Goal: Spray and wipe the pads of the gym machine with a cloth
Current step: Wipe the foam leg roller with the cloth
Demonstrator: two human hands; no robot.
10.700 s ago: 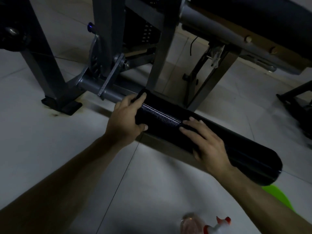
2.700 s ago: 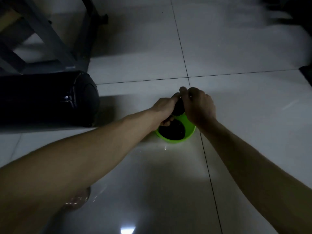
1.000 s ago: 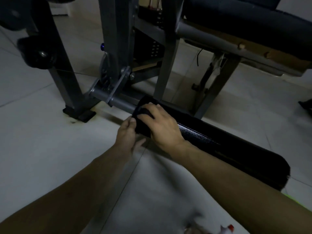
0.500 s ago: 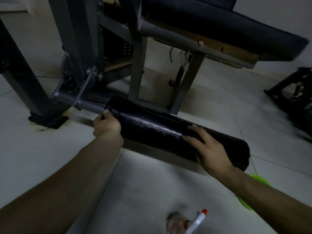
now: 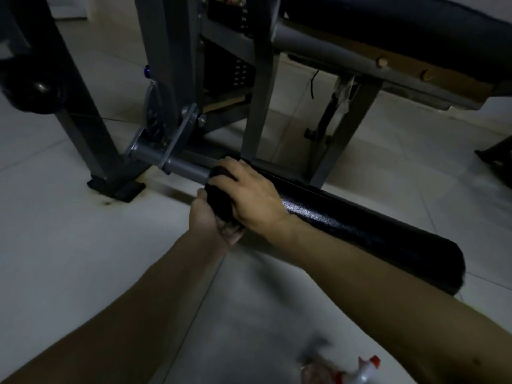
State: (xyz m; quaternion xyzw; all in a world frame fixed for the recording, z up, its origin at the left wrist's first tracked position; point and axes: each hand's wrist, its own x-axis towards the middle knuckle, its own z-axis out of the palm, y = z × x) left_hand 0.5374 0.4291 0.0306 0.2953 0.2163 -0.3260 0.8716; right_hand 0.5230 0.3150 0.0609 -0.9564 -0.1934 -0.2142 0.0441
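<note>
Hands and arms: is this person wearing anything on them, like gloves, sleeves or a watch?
Nothing shows. The left hand and right hand are gloveless, no ring or watch visible; both forearms are bare to the picture's edge. The light is dim, so small details could hide.

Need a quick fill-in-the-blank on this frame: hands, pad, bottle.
1. The right hand presses a dark ____ onto the roller pad.
2. The left hand holds that pad's end from ____.
3. The spray bottle sits on the ____.
4. Its nozzle tip is ____.
Missing words: cloth; below; floor; red.
</note>
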